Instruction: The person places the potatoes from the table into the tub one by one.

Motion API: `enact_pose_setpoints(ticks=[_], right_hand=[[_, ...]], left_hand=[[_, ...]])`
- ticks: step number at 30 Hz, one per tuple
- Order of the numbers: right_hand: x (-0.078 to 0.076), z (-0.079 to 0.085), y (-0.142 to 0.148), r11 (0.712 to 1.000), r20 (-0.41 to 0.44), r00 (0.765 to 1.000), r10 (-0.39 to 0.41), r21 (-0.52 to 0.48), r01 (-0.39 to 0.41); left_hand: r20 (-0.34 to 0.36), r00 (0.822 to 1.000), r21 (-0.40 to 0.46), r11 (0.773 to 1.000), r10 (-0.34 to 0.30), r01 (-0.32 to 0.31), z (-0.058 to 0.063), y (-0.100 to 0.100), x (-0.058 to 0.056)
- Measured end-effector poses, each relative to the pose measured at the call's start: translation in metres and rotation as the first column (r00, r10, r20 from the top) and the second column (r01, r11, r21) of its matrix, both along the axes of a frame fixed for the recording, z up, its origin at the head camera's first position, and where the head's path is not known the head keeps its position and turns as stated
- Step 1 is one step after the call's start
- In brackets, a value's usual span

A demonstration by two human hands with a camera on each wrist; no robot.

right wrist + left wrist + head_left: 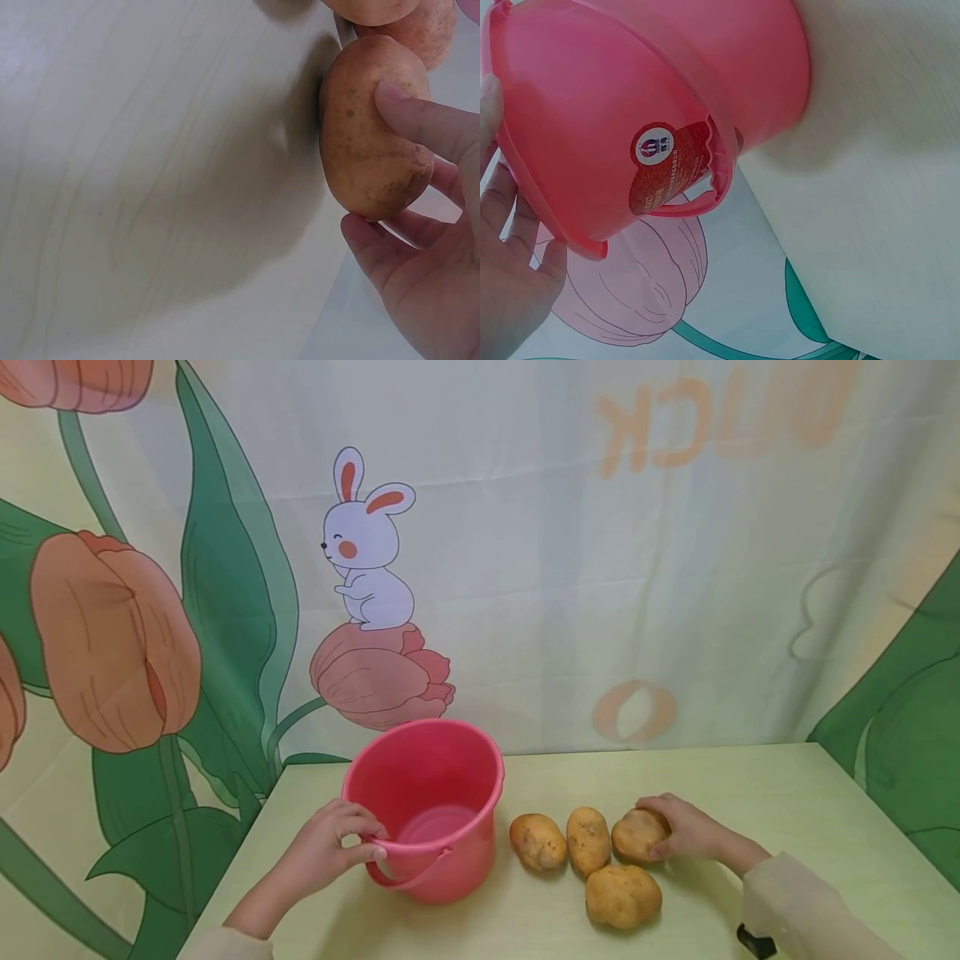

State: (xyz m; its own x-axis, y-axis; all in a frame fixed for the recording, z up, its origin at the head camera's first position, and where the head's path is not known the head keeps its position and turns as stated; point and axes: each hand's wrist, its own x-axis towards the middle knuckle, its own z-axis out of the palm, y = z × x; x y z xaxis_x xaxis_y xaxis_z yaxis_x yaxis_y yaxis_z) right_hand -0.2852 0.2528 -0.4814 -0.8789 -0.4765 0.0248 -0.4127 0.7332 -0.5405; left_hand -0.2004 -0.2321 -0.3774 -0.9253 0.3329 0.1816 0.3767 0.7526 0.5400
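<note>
A pink plastic bucket [457, 868] stands on the table, tilted slightly toward me, and its inside shows no contents. My left hand [330, 843] pinches the near left part of its rim, thumb outside and fingers over the edge. In the left wrist view the bucket's side [577, 112] carries a red label [667, 165], and its handle hangs down. My right hand [690, 831] grips the rightmost potato [637, 837], with the thumb and fingers around it. The same potato [371, 127] shows up close in the right wrist view, beside other potatoes.
Between the bucket and the held potato lie an oval potato [537, 842] and a longer upright one [588, 841]. A bigger potato [623, 897] sits nearer to me. Behind the pale table [810, 827] hangs a printed curtain [525, 568] with tulips and a rabbit.
</note>
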Motion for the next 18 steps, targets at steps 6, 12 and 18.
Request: enact_pose_setpoints(ticks=[6, 12, 18], right_hand=[[0.004, 0.011, -0.001, 1.0, -0.005, 1.0, -0.01, 0.022, 0.01], [0.006, 0.018, -0.002, 1.0, -0.004, 1.0, -0.01, 0.021, 0.01], [0.006, 0.021, -0.001, 0.999, -0.016, 1.0, -0.002, 0.033, 0.002]], left_hand=[[0.017, 1.0, -0.001, 1.0, 0.009, -0.009, 0.001, 0.0, 0.001], [0.022, 1.0, 0.006, 1.0, 0.012, -0.012, 0.002, 0.0, 0.0], [0.037, 0.999, 0.012, 1.0, 0.011, -0.011, 0.003, 0.001, 0.001]])
